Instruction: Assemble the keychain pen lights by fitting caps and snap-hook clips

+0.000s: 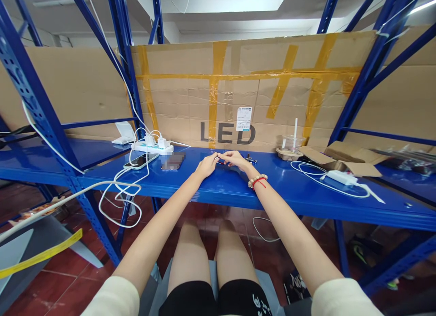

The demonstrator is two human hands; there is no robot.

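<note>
Both my arms reach out to the middle of a blue metal shelf (204, 186). My left hand (206, 165) and my right hand (235, 160) meet there, fingers curled and pinched together around a small dark and red object (223, 162) that I cannot make out. The right wrist wears a bead bracelet and a red string (258, 181). A few small dark parts (251, 160) lie just right of the right hand.
Left of the hands lie two phones (140, 161) (173, 161) and a white power strip (152, 147) with chargers and trailing cables. At right stand a clear plastic cup with a straw (292, 145), an open cardboard box (340, 158) and a white adapter with cable (341, 177). Taped cardboard backs the shelf.
</note>
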